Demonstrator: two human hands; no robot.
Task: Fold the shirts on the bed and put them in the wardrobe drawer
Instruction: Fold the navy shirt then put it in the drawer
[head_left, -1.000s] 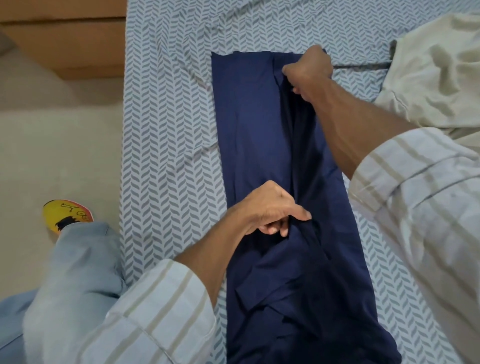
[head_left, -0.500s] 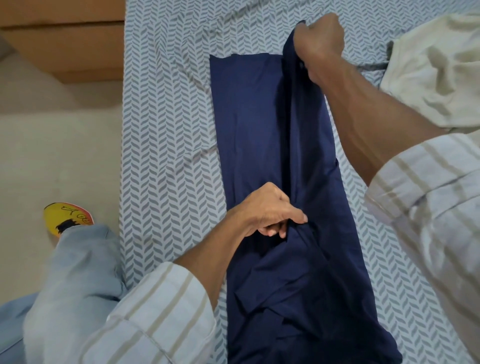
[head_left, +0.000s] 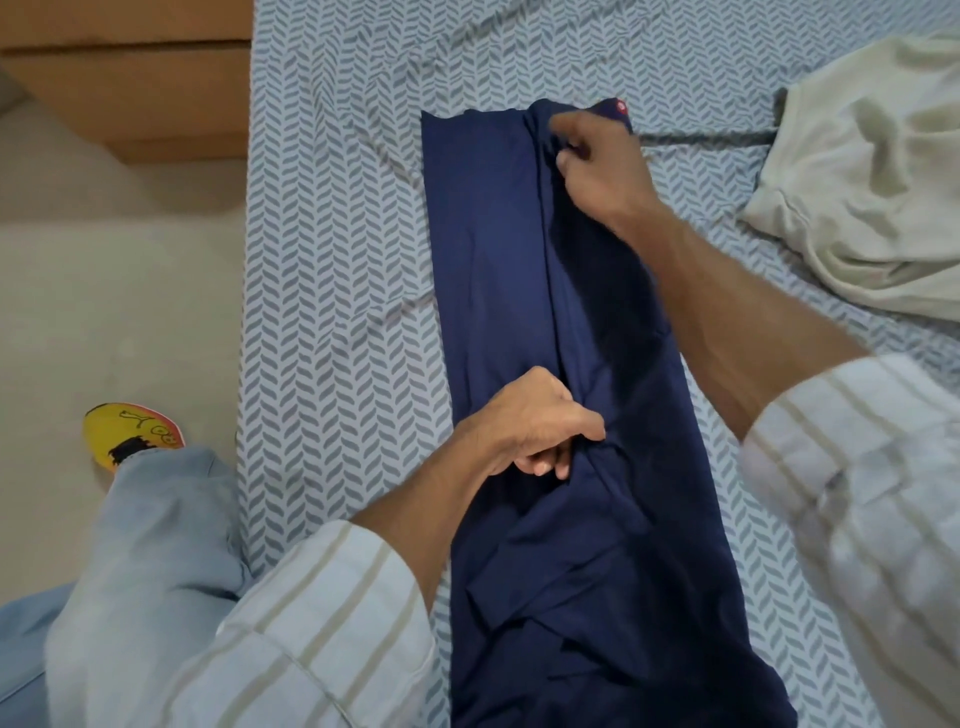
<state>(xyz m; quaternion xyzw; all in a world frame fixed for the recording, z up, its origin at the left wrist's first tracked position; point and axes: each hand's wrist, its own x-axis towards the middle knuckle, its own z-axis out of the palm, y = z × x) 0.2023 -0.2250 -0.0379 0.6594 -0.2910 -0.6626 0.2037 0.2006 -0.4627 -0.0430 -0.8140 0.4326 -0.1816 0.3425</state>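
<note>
A navy blue shirt (head_left: 488, 249) lies lengthwise on the bed (head_left: 337, 291), folded into a long narrow strip. My right hand (head_left: 597, 166) pinches the folded edge near the shirt's far end, beside a small red mark on the cloth. My left hand (head_left: 535, 421) grips the same fold line at the shirt's middle, fingers curled into the fabric. The near end of the shirt is bunched in loose folds. A cream shirt (head_left: 872, 171) lies crumpled on the bed at the right.
The bed's blue-grey herringbone sheet spreads left and right of the shirt. A brown wooden cabinet (head_left: 130, 78) stands on the floor at the upper left. My leg in light jeans (head_left: 156, 545) and a yellow shoe (head_left: 130, 431) are beside the bed's left edge.
My right hand lifted the shirt's far edge up, then brought it back down onto the shirt's far end. My left hand stayed gripping the middle fold.
</note>
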